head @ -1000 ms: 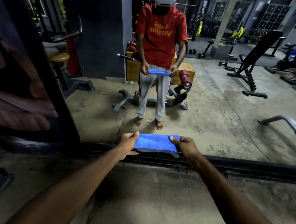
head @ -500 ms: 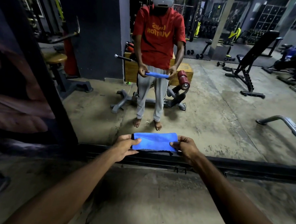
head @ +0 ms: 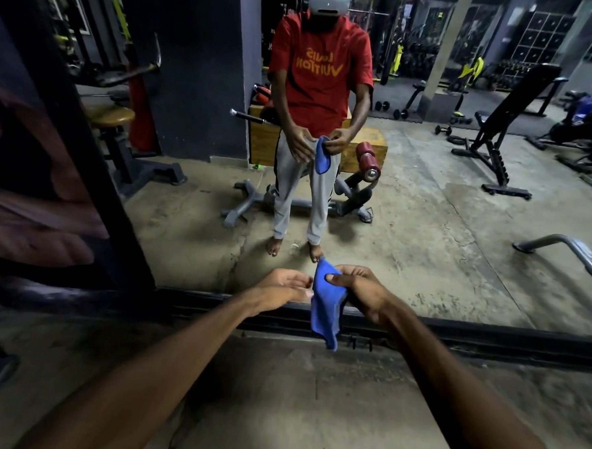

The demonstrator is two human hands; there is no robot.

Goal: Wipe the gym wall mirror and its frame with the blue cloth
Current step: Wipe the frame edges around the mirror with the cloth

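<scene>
While a person stands facing a large gym wall mirror, two bare forearms reach from the bottom corners toward the centre of the frame. Just right of centre, the right hand holds a blue cloth. Its fingers and thumb are curled around the top of the cloth, which is bunched inside the grip. The rest of the cloth hangs straight down in a loose, narrow strip. Its lower tip dangles in front of the black frame that runs across the lower middle of the picture.

Just left of centre, the left hand is empty, palm turned inward and fingers nearly straight. Its fingertips are right beside the cloth's edge, but it is not possible to tell whether they touch it.

Above the frame, the glass shows the person's reflection in a red shirt and grey trousers, holding the cloth the same way. A weight bench appears at the upper right. Bare concrete floor fills the bottom of the picture.

The cloth looks light, soft and limp, so it will droop and fold wherever it is unsupported. It would probably wipe best if folded or wadded into a pad and pressed flat under the palm, or gathered in the fingers to run along the narrow frame. No wiping has begun yet, and the cloth is not touching the glass.
</scene>
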